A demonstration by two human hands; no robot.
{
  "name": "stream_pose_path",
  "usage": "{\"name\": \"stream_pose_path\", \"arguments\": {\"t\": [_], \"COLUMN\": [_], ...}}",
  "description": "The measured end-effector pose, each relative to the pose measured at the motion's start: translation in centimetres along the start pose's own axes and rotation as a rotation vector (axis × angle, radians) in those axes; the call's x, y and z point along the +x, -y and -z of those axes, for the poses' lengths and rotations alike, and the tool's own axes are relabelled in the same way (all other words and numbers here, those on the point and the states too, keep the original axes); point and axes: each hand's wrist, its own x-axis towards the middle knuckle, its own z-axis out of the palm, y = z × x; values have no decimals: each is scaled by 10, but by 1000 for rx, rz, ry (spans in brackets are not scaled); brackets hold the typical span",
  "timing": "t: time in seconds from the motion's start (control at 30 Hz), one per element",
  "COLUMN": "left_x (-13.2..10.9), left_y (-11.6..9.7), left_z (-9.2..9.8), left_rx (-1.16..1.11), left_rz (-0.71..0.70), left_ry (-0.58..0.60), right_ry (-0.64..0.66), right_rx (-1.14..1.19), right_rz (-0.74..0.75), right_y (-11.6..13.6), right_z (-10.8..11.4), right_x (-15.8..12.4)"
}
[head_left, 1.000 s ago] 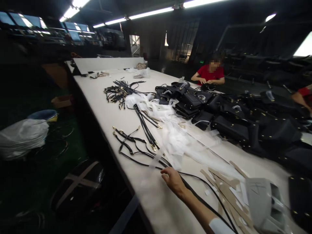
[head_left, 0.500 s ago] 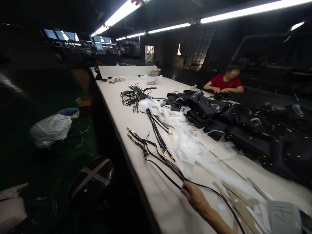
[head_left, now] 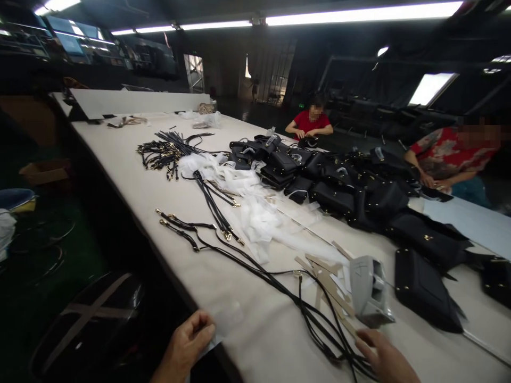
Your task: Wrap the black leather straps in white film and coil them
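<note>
My left hand [head_left: 187, 347] is at the near edge of the long white table [head_left: 131, 181], fingers curled and pinching a clear plastic strip [head_left: 228, 318]. My right hand [head_left: 384, 357] lies at the bottom right, its fingers closed on a bunch of long thin black straps [head_left: 279, 284] with gold clasps. These straps run away from it across the table. More straps lie spread out [head_left: 187, 231] further left.
A grey boxy device [head_left: 369, 290] and cardboard strips [head_left: 325, 268] sit beyond my right hand. White plastic wrappers [head_left: 247, 205], a strap bundle [head_left: 165, 151] and many black bags [head_left: 359, 197] cover the middle. Two people [head_left: 309, 122] [head_left: 447, 154] work opposite. A black stool [head_left: 88, 319] stands at lower left.
The view has swung right and down. My left hand has come into view holding the plastic strip. My right hand has drawn the straps nearer, to the bottom right.
</note>
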Motion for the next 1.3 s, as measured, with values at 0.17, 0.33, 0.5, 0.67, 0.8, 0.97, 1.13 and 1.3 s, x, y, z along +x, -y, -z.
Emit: {"name": "stream_pose_path", "arguments": {"t": [0.17,0.33,0.5,0.67,0.8,0.97,1.13,1.3], "left_x": [-7,-12,-20,-25,-25,-24,-26,-38], "left_y": [7,-5,-31,-38,-39,-43,-55,-67], "left_z": [-15,-5,-5,-17,-28,-36,-54,-76], "left_rx": [29,236,223,-93,-323,-357,-100,202], "left_rz": [-14,-107,-106,50,75,73,-84,-351], "left_ry": [58,80,125,136,176,283,484,476], "right_ry": [138,144,122,215,324,385,480,545], "right_rx": [-87,-96,53,302,544,801,848,833], "right_rz": [64,-9,-1,-29,-59,-191,-235,-109], "right_y": [113,122,134,159,190,229,255,280], "right_z": [-50,-78,-79,-49,7,70,66,29], "right_x": [28,39,37,25,-3,-38,-52,-66]}}
